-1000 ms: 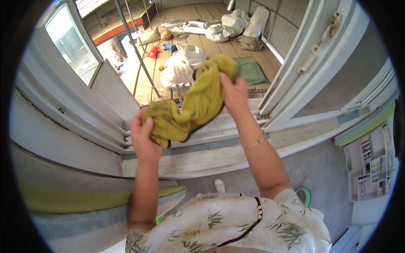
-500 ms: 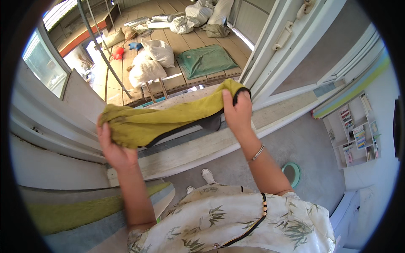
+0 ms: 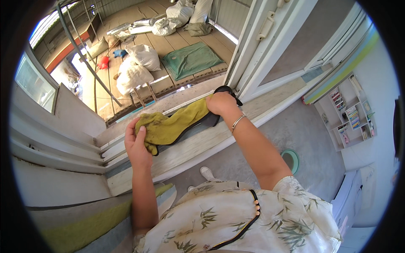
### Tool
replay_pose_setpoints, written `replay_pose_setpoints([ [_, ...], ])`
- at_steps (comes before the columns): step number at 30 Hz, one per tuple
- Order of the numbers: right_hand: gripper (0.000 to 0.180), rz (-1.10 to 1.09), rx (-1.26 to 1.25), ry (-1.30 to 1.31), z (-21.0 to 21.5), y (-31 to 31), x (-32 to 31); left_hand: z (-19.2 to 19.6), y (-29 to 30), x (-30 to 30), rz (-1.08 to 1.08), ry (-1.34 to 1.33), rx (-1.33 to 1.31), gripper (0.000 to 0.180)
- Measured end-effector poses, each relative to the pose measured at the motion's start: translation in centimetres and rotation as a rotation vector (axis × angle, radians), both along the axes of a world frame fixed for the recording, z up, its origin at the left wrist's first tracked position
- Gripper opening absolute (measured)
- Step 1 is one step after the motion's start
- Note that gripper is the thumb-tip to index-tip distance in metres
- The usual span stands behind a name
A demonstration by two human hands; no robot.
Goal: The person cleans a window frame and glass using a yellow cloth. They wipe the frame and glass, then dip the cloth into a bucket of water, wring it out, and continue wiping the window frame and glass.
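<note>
The left hand (image 3: 137, 145) had a closed grip on the bunched left end of a yellow-green cloth (image 3: 173, 126), and the right hand (image 3: 221, 103) had a closed grip on its right end. The cloth lay stretched between both hands along the white window sill (image 3: 190, 147), with a black strip showing under its lower edge. Beyond the sill, white sacks (image 3: 135, 69) and a green mat (image 3: 192, 59) lay on a wooden deck (image 3: 162, 42).
</note>
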State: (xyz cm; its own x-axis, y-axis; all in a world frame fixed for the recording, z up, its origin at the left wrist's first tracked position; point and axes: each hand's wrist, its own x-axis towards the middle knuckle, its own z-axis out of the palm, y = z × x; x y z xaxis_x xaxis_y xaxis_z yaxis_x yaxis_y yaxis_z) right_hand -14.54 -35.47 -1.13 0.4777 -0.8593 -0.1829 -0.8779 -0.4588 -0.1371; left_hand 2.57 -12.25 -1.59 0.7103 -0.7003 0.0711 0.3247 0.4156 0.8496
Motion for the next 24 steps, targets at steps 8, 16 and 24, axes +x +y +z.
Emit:
replay_pose_setpoints([
  [8, 0.049, 0.099, 0.137, -0.128, 1.6, 3.5, 1.0, -0.5, 0.2, 0.3, 0.06, -0.065, 0.064, 0.027],
  [16, 0.069, 0.025, 0.024, 0.039, 2.6, 0.3, -1.2, 0.4, -0.3, 0.0, 0.099, -1.011, 0.636, 0.028],
  [24, 0.049, 0.19, -0.045, -0.072, 0.3, 2.1, -1.1, -0.1, -0.8, -0.3, 0.082, -1.096, 0.71, 0.031],
])
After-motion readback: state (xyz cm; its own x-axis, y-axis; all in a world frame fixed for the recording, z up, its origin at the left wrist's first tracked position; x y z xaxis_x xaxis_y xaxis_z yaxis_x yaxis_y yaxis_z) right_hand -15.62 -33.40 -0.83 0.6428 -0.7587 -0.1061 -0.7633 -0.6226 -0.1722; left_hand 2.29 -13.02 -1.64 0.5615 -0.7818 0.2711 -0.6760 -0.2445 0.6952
